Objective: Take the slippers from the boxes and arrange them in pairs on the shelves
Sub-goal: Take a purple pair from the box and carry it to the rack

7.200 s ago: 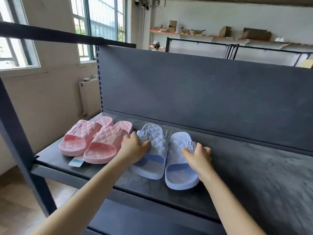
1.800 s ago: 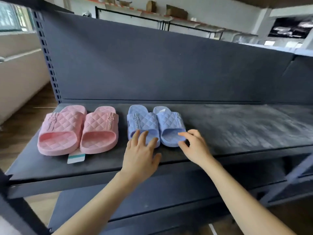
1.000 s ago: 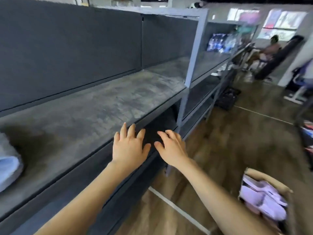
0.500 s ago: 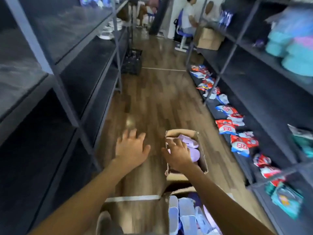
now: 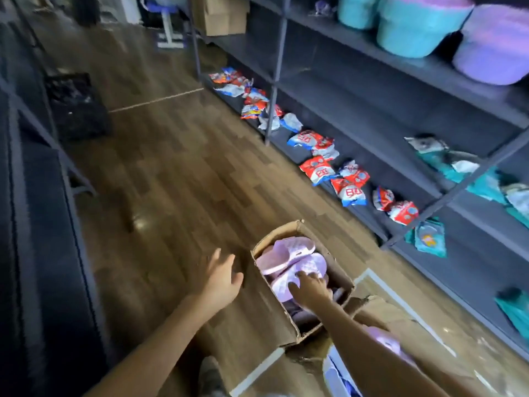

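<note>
Closest in, under the right forearm, an open second box (image 5: 380,309) shows a pale purple slipper (image 5: 385,340) and something blue, too blurred to tell. Just beyond it the right hand (image 5: 310,287) reaches into a cardboard box (image 5: 282,230) on the floor (image 5: 177,179). Its fingertips rest on the lilac slippers (image 5: 286,253) piled inside; whether they have closed on one cannot be told. The left hand (image 5: 221,275) hangs just left of that box, fingers spread, holding nothing. Beyond and right of the hands, dark shelves (image 5: 372,116) carry red and blue packets (image 5: 317,169). Far left, a black crate (image 5: 76,107) stands.
</note>
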